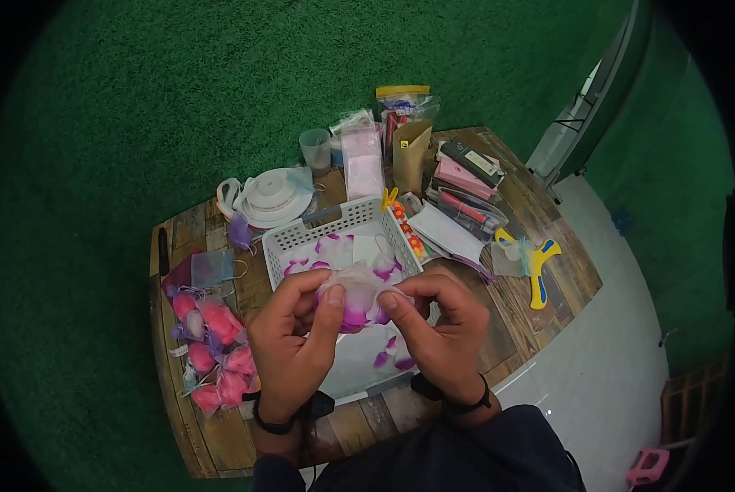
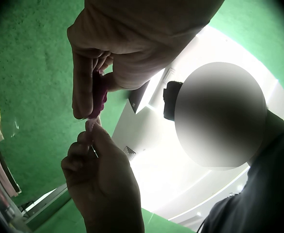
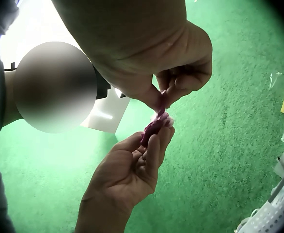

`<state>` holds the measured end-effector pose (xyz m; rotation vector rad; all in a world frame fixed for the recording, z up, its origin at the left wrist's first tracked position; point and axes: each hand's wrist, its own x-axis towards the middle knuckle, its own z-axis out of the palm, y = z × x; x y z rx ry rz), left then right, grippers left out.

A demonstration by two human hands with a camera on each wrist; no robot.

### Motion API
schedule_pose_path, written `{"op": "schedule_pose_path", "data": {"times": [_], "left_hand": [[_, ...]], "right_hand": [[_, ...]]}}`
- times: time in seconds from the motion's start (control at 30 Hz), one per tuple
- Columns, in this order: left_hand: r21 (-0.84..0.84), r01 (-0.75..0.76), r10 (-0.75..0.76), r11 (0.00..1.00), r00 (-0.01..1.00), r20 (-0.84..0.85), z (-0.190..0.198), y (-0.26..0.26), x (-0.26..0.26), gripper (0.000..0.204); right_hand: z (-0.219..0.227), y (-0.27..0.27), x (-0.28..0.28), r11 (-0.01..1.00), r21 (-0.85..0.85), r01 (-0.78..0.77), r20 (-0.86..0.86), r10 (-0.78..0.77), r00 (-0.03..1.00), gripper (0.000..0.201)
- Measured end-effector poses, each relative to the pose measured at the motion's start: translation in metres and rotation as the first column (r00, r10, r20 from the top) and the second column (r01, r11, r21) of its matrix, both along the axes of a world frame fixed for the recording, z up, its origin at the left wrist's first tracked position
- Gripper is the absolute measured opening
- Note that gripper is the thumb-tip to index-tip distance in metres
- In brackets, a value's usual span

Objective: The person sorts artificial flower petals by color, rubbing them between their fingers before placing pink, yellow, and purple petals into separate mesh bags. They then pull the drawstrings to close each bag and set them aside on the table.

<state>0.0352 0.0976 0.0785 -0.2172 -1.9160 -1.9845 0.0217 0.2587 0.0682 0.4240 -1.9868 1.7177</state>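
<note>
Between both hands, above the white basket (image 1: 281,246), is a small sheer pouch (image 1: 358,293) with white-and-purple petals showing through it. My left hand (image 1: 298,332) pinches its left side between thumb and fingers. On the other side, the thumb and fingertips of my right hand (image 1: 449,328) pinch its right edge. Both wrist views show the purple bundle (image 2: 100,94) edge-on, with the fingertips of the two hands close together. Below, loose white petals with purple tips (image 1: 335,244) lie in the basket, partly hidden by the hands.
Left of the basket lie several pouches with pink contents (image 1: 224,320). A ribbon roll (image 1: 277,197), a plastic cup (image 1: 315,149) and a paper bag (image 1: 411,156) stand behind. To the right are stacked boxes (image 1: 466,176) and a yellow-blue Y-shaped tool (image 1: 540,266).
</note>
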Motion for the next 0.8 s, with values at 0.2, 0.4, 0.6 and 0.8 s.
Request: {"op": "schedule_pose_path", "data": {"times": [0.2, 0.4, 0.6, 0.8], "left_hand": [[-0.070, -0.031, 0.030, 0.997, 0.999, -0.026, 0.002, -0.001, 0.001, 0.018], [-0.100, -0.055, 0.049, 0.993, 0.997, -0.065, 0.001, 0.001, 0.000, 0.017], [-0.154, -0.023, 0.010, 0.988, 0.997, -0.081, 0.005, 0.005, 0.009, 0.018], [-0.151, 0.000, -0.010, 0.988, 0.998, -0.069, 0.002, 0.004, 0.006, 0.018]], "right_hand": [[0.005, 0.005, 0.005, 0.995, -0.011, -0.097, -0.093, 0.096, 0.991, 0.013], [0.007, -0.001, 0.018, 0.984, 0.079, -0.157, -0.118, 0.166, 0.979, 0.019], [-0.007, -0.012, 0.006, 0.998, -0.054, -0.031, -0.020, 0.030, 0.999, 0.025], [-0.011, -0.013, 0.002, 0.993, -0.116, -0.003, -0.098, -0.009, 0.995, 0.023]]}}
